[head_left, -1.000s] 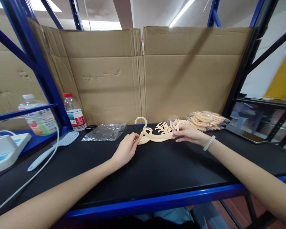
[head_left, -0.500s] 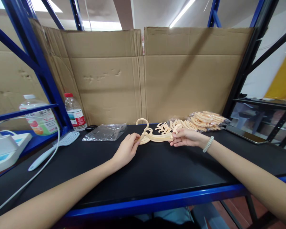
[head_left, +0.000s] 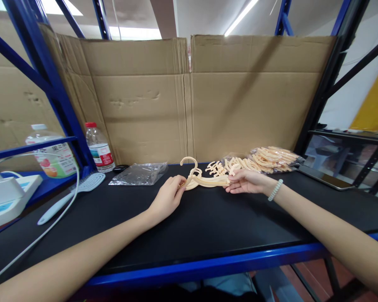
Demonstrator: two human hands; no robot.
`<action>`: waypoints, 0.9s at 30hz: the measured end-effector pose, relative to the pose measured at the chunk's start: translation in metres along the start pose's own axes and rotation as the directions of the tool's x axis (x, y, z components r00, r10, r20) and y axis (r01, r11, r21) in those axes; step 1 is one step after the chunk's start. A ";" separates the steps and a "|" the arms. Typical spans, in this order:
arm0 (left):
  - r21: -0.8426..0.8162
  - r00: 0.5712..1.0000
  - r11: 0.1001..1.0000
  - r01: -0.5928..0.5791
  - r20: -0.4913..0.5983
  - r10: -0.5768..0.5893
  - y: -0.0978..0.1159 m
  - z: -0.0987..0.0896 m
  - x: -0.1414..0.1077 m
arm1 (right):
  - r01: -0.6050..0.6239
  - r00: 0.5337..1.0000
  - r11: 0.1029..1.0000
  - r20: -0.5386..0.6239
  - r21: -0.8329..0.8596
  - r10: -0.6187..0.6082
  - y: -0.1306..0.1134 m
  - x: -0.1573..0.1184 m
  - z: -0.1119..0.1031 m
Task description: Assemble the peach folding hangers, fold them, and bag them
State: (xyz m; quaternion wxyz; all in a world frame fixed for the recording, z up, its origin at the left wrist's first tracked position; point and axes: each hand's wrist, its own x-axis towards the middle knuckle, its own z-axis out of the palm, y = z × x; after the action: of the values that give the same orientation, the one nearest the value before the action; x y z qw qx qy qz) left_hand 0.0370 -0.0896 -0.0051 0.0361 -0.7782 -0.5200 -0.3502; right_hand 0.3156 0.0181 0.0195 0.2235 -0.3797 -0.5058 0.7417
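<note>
A cream plastic clothes hanger (head_left: 209, 182) is held between both hands just above the black tabletop, its hook upright. My left hand (head_left: 169, 196) is closed on the hanger's left end near the hook. At the other end, the fingers of my right hand (head_left: 244, 181) pinch the tip of the arm. More cream hanger pieces (head_left: 193, 186) lie directly behind the held one, partly hidden by it. Small peach-coloured parts (head_left: 216, 168) lie loose beyond my right hand. Beside them rests a clear bag of several such pieces (head_left: 272, 158).
An empty-looking clear plastic bag (head_left: 138, 174) lies left of the hands. Further left are a hairbrush (head_left: 82, 186), a red-capped bottle (head_left: 100, 151), a larger bottle (head_left: 53, 153) and a power strip (head_left: 15, 197) with a white cable. A phone (head_left: 326, 178) lies right. Cardboard (head_left: 141, 105) walls the back.
Both hands keep their hold on the hanger. The hanger and my right hand have shifted very slightly to the right; everything else looks the same.
</note>
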 end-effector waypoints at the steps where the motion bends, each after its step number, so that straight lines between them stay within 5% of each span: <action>1: -0.001 1.000 1.000 0.000 0.000 0.000 0.000 0.000 0.000 | 0.004 1.000 1.000 -0.003 -0.004 -0.004 0.000 0.000 0.000; 11: 0.014 1.000 1.000 -0.005 0.007 0.005 0.001 0.000 0.000 | 0.096 0.992 0.994 -0.082 -0.043 -0.099 0.007 0.002 0.010; 27: -0.042 0.998 0.997 0.058 0.023 -0.057 0.000 0.000 -0.001 | 0.290 0.917 0.945 -0.239 -0.150 -0.319 0.016 0.007 0.025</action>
State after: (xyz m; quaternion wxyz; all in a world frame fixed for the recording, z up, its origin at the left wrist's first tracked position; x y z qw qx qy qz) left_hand 0.0366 -0.0903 -0.0063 0.0041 -0.7674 -0.5348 -0.3537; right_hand 0.2919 0.0025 0.0076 0.3792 -0.4018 -0.5656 0.6122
